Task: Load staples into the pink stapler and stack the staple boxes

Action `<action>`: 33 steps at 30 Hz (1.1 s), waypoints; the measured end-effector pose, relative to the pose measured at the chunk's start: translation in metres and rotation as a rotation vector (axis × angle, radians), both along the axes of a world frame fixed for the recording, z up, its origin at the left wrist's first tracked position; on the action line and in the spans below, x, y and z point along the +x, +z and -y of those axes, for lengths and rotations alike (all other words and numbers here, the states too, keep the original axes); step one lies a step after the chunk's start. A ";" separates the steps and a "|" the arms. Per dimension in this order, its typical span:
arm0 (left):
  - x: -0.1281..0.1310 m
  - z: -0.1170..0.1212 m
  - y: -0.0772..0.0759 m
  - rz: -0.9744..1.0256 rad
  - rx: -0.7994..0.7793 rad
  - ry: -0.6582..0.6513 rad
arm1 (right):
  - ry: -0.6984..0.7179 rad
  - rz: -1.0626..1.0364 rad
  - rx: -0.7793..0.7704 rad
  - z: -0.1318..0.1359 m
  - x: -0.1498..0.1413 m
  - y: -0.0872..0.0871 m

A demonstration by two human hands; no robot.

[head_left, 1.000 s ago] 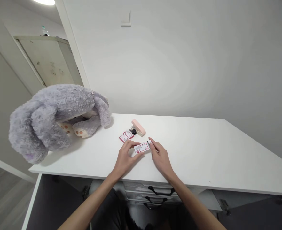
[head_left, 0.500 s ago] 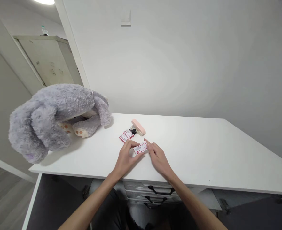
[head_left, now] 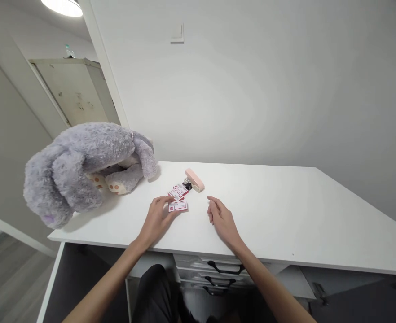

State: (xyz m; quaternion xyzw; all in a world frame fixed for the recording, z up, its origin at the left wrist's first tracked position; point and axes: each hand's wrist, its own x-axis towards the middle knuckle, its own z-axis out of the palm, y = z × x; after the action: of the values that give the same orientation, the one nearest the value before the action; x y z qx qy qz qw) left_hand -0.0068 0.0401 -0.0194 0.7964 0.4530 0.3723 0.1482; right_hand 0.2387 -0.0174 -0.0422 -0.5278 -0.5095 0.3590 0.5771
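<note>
My left hand [head_left: 156,221] has its thumb and fingers on either side of a small red-and-white box [head_left: 178,206] with a printed label, low over the white tabletop. Just behind it lie two similar boxes, a nearer one [head_left: 175,194] and a farther one [head_left: 181,189], close together. Beside them sit a black clip [head_left: 187,185] and a pink stapler [head_left: 194,179]. My right hand [head_left: 222,222] is to the right, apart from the boxes, its fingers curled in and nothing visible in them.
A large grey-purple plush toy [head_left: 86,166] slumps on the left of the white table [head_left: 285,211]. Drawers with black handles [head_left: 225,268] are under the front edge. A wall with a switch [head_left: 177,34] stands behind, and a cabinet [head_left: 73,92] at the back left.
My left hand has carried the box leftward, toward the other two boxes. My right hand has let go of that box and its fingers have curled in. The view has shifted slightly.
</note>
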 end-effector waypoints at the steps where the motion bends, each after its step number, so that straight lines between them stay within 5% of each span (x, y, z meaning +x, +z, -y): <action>1: -0.009 -0.003 0.001 -0.050 0.003 -0.022 | 0.000 -0.004 0.000 0.000 0.000 0.000; 8: -0.030 -0.014 0.006 -0.194 0.202 -0.029 | 0.013 -0.026 -0.009 0.001 0.001 -0.004; 15: -0.020 0.010 0.004 -0.172 0.246 -0.075 | 0.186 0.000 -0.033 0.016 0.009 -0.001; 21: 0.003 0.038 0.009 -0.026 -0.109 -0.238 | 0.281 0.097 -0.050 0.033 0.052 0.000; 26: 0.036 0.037 0.014 0.178 -0.439 -0.315 | 0.110 0.117 -0.085 0.046 0.100 -0.007; 33: 0.055 0.017 0.011 0.244 -0.379 -0.190 | 0.033 0.204 -0.120 0.052 0.104 -0.006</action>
State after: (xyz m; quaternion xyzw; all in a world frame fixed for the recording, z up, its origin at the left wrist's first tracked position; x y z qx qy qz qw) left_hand 0.0485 0.0226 -0.0080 0.7425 0.4167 0.3586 0.3828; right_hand 0.3423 -0.0695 -0.0482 -0.5867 -0.5517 0.3426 0.4837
